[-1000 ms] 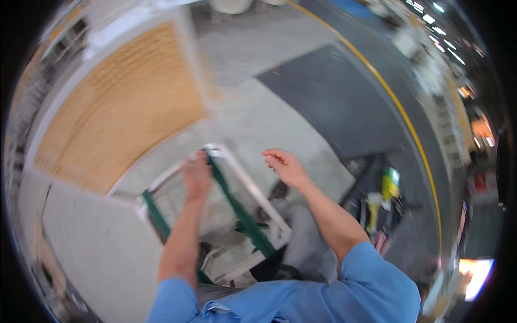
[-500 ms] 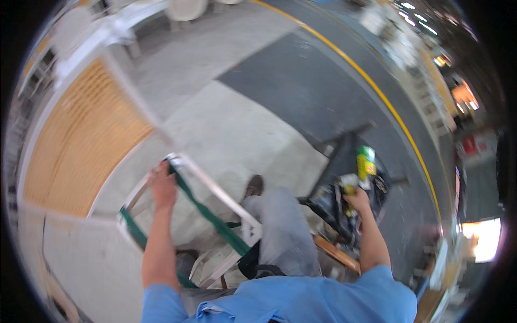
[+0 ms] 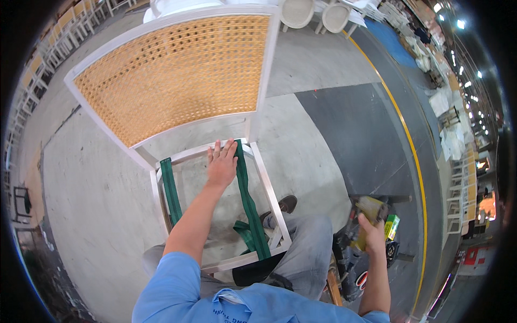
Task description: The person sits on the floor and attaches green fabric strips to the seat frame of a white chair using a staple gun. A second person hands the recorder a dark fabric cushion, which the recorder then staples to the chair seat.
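A white chair frame [image 3: 267, 180] with a woven cane back [image 3: 177, 75] stands in front of me, its seat open. Two green webbing straps, a left one [image 3: 171, 188] and a right one [image 3: 247, 202], run from the back rail towards me. My left hand [image 3: 222, 164] lies flat at the back rail, fingers stretched over the end of the right strap. A loose green tail hangs beside that strap. Off to the right, my right hand [image 3: 371, 234] is closed round a blurred yellow and grey tool [image 3: 369, 212], shaped like a staple gun.
Beside my right hand, a dark stand [image 3: 350, 280] carries a green and yellow box [image 3: 392, 226] and red-handled scissors [image 3: 361, 279]. A wooden bar [image 3: 334, 288] lies near my right leg. White chairs [image 3: 462, 188] line the right side; round white seats [image 3: 297, 12] stand at the back.
My view has swung left, bringing the chair towards the middle. The left hand now lies flat on the right strap's end. My right hand still holds the tool, beside the box now.
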Demonstrator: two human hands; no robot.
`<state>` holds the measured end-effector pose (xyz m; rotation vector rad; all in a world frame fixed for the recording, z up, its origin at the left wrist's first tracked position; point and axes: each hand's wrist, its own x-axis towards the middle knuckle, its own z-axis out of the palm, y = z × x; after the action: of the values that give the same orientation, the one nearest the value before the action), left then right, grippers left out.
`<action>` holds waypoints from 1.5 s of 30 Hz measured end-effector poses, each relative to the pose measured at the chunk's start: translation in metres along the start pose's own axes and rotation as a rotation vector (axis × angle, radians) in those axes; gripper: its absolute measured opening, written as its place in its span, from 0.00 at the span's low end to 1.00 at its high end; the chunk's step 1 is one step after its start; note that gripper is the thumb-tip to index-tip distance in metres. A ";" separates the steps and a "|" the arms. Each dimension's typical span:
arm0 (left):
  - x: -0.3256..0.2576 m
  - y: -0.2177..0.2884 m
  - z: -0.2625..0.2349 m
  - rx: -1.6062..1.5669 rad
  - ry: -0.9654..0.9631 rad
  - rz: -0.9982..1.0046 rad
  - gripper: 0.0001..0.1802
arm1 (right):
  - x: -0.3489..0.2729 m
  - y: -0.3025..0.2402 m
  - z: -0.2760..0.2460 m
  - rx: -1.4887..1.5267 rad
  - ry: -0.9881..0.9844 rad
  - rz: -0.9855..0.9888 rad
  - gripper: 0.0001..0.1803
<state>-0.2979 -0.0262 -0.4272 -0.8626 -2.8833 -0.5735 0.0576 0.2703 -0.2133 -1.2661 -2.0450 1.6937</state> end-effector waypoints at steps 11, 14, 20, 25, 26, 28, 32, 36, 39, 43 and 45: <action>0.001 -0.008 0.008 -0.032 0.100 -0.022 0.28 | 0.104 -0.078 0.308 -0.054 -0.523 0.082 0.19; -0.001 -0.011 0.011 -0.039 0.130 -0.047 0.28 | 0.112 -0.075 0.348 -0.134 -0.459 0.028 0.17; -0.003 -0.011 0.014 -0.116 0.155 -0.061 0.28 | 0.129 -0.055 0.373 -0.217 -0.357 -0.005 0.22; -0.004 -0.014 0.015 -0.126 0.163 -0.064 0.26 | 0.132 -0.048 0.379 -0.226 -0.355 -0.017 0.20; -0.004 -0.014 0.015 -0.131 0.163 -0.066 0.26 | 0.133 -0.047 0.379 -0.232 -0.355 -0.013 0.20; -0.003 -0.014 0.016 -0.137 0.166 -0.068 0.26 | 0.134 -0.045 0.381 -0.238 -0.358 -0.007 0.20; -0.003 -0.015 0.016 -0.146 0.171 -0.066 0.27 | 0.134 -0.041 0.382 -0.208 -0.363 -0.029 0.19; -0.003 -0.014 0.014 -0.196 0.177 -0.056 0.28 | 0.137 -0.041 0.381 -0.204 -0.386 -0.045 0.18; -0.012 -0.019 0.011 -0.323 0.245 -0.055 0.26 | 0.130 -0.041 0.379 -0.137 -0.390 -0.048 0.16; -0.034 -0.009 0.012 -0.724 0.307 -0.313 0.22 | 0.131 -0.043 0.377 -0.052 -0.407 -0.102 0.15; -0.030 -0.003 0.015 -0.904 0.101 -0.514 0.18 | 0.132 -0.042 0.378 -0.044 -0.404 -0.075 0.15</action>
<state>-0.2744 -0.0385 -0.4471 -0.0688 -2.6695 -1.9692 -0.2813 0.0971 -0.3452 -0.8982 -2.3226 2.0098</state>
